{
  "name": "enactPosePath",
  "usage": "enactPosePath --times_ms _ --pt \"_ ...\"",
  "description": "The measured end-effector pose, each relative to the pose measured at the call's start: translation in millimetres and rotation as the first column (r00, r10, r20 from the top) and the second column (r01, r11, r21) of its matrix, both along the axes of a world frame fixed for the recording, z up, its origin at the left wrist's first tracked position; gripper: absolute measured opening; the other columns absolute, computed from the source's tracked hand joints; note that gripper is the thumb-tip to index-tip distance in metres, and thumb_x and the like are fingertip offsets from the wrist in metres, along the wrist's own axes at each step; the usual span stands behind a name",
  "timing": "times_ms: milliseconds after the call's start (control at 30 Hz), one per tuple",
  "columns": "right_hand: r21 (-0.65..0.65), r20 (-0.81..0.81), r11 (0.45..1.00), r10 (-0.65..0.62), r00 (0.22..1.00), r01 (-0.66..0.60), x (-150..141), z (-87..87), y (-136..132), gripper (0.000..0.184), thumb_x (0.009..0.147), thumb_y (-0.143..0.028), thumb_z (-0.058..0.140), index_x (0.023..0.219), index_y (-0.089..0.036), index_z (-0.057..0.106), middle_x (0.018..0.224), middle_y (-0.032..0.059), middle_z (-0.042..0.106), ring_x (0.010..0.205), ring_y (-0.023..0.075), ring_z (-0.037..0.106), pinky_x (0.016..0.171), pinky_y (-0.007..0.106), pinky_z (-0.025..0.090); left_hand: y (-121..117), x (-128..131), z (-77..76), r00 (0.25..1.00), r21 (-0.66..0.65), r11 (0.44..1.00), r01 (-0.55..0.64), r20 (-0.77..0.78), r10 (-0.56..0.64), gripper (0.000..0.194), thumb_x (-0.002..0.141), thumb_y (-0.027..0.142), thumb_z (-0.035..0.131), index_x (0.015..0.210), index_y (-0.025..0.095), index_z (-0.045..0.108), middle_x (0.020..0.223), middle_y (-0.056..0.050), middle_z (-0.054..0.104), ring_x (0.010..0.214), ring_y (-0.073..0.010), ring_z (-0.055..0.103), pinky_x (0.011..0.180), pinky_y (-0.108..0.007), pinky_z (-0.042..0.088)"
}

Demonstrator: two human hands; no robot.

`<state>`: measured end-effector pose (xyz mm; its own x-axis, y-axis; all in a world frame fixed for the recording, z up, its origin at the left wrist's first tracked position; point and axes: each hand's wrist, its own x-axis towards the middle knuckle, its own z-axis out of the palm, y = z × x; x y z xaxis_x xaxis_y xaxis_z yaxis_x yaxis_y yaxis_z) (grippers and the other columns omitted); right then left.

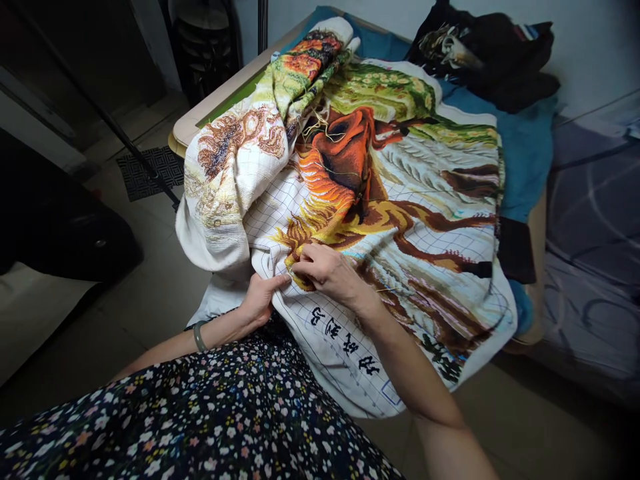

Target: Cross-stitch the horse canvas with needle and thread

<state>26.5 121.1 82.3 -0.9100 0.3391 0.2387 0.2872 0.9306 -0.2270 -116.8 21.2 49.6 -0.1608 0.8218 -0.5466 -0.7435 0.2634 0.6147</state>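
A large cross-stitch cloth [310, 317] with a gridded white ground is spread over a table and hangs down toward my lap. Its stitching shows orange and brown horses, green growth and black characters. My left hand [260, 299] is closed on the near edge, thumb on top and fingers under the fabric. Just right of that thumb, my right hand [325, 268] pinches with its fingertips at the yellow-brown stitched part; what lies in the pinch is too small to make out. A pale thread [387, 289] shows beside my right wrist.
The cloth's left part is rolled and folded over on the table [193, 125]. A black bag [493, 63] lies at the back right on a teal cover [527, 153]. Stacked dark stools [203, 40] stand behind, and a black pole [107, 117] slants at left.
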Motion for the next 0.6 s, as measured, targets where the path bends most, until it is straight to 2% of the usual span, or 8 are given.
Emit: enactPosePath --times_ms 133,233,400,600 --pt "-0.056 -0.002 0.998 0.037 0.999 -0.037 0.9 -1.0 7.2 0.024 0.094 -0.012 0.051 0.088 -0.019 0.073 0.082 0.0039 0.056 0.074 0.0157 0.045 0.064 0.027 0.032 0.9 0.8 -0.8 1.000 0.004 1.000 -0.015 -0.004 0.015 0.069 0.048 0.021 0.088 0.114 0.013 0.070 0.100 -0.010 0.077 0.099 -0.0298 0.070 0.096 -0.044 0.052" --pt "-0.152 0.000 0.985 0.079 0.997 -0.078 1.1 -0.7 15.5 0.022 0.092 -0.012 0.053 0.089 -0.019 0.073 0.086 0.0048 0.059 0.079 0.0162 0.051 0.065 0.026 0.035 1.9 1.2 -0.9 1.000 0.020 0.999 -0.028 -0.009 0.028 0.066 0.049 0.021 0.089 0.112 0.012 0.070 0.101 -0.010 0.077 0.100 -0.0296 0.070 0.097 -0.044 0.052" --pt "-0.368 -0.091 0.912 0.159 0.983 -0.181 -0.1 1.7 30.2 0.024 0.092 -0.011 0.051 0.088 -0.018 0.073 0.085 0.0038 0.061 0.079 0.0146 0.056 0.070 0.026 0.041 5.5 0.0 2.8 1.000 0.051 0.999 -0.018 -0.017 0.019 0.070 0.048 0.020 0.090 0.114 0.012 0.069 0.101 -0.010 0.077 0.100 -0.0303 0.070 0.099 -0.046 0.051" --pt "-0.522 -0.139 0.826 0.162 0.977 -0.212 -1.7 5.3 37.4 0.022 0.091 -0.012 0.052 0.085 -0.018 0.073 0.082 0.0028 0.061 0.077 0.0135 0.056 0.071 0.026 0.044 9.2 -2.6 3.8 1.000 0.098 0.995 0.010 -0.025 -0.007 0.072 0.048 0.021 0.089 0.116 0.013 0.068 0.100 -0.009 0.077 0.100 -0.0299 0.070 0.099 -0.046 0.051"
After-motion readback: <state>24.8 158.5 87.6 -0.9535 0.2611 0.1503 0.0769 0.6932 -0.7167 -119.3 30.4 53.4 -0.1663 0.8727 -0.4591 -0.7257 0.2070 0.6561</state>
